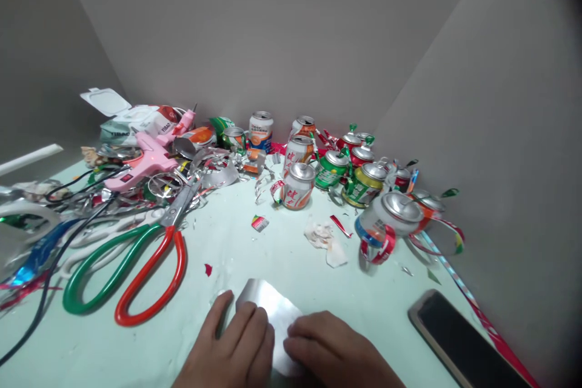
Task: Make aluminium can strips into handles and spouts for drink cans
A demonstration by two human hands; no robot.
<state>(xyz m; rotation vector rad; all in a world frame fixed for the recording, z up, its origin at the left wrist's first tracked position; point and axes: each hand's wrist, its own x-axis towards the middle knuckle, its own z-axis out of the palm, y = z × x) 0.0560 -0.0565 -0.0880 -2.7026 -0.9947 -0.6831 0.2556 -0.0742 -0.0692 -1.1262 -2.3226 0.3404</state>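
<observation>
A thin silver metal sheet (267,303) lies flat on the pale green table (282,254) at the near edge. My left hand (231,345) presses on its left side with fingers curled over it. My right hand (334,351) rests on its right side, fingers bent down onto the metal. Both hands hold the sheet against the table. The sheet's near part is hidden under my hands.
Large scissors (136,260) with green and red handles lie to the left. A pink glue gun (145,163) with a black cord sits behind them among metal scraps. Several cut drink cans (364,176) crowd the back corner. A phone (459,339) lies at the right.
</observation>
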